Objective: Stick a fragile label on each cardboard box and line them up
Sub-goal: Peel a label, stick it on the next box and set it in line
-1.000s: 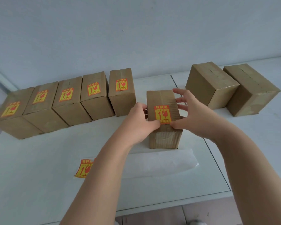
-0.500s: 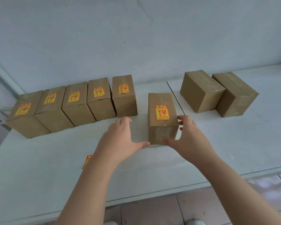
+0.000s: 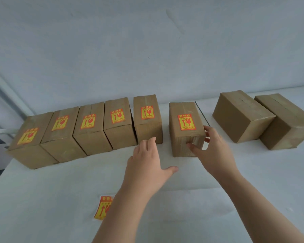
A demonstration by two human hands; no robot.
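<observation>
A person's right hand [image 3: 212, 151] grips the near right corner of a labelled brown cardboard box [image 3: 178, 142] standing upright on a white worktop [image 3: 42, 199]. The thumb presses the box's front face and the fingers wrap round its right side. A red-and-yellow fragile label [image 3: 186, 121] sits on the box's top face, just beyond that hand's fingertips. The left hand [image 3: 147, 165] is spread flat and holds nothing, its fingers straight and its thumb pointing right toward the held box. Whether its palm touches the worktop cannot be told. Just beyond and to the left of the left hand's fingertips stands a row of five labelled cardboard boxes [image 3: 88, 130], set side by side and touching, each with the same red-and-yellow sticker on top. A clear gap of worktop separates the held box from the nearest box in that row, and the left hand's fingers reach toward that gap. Well to the right of the right hand, two plain cardboard boxes [image 3: 240, 116] sit pressed together at an angle, with no stickers visible on them. Beside the left forearm, close to the person, a loose fragile label [image 3: 104, 207] lies flat on the worktop, partly hidden by the arm. A pale wall [image 3: 147, 50] rises behind the boxes.
</observation>
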